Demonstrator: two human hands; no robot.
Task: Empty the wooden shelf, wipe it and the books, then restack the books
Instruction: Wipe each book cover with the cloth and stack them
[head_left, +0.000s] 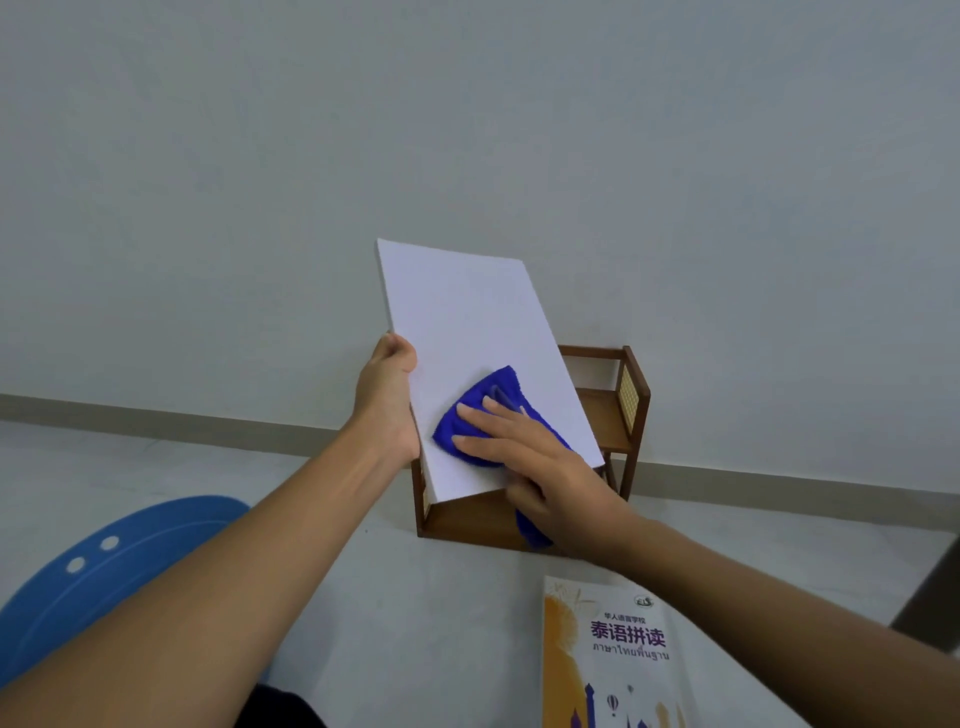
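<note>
I hold a white book (467, 332) tilted upright in front of me, plain cover facing me. My left hand (387, 400) grips its left edge. My right hand (530, 457) presses a blue cloth (488, 410) flat against the lower part of the cover; a tail of the cloth hangs below my palm. Behind the book stands the small wooden shelf (618, 415) on the floor against the wall, its visible boards bare. Another book (613, 654) with a yellow and white cover lies flat on the floor at the lower right.
A blue round object (104, 571) with two white dots lies on the floor at the lower left. The grey wall and its baseboard (156, 415) run behind the shelf. A dark edge (935, 597) shows at the far right.
</note>
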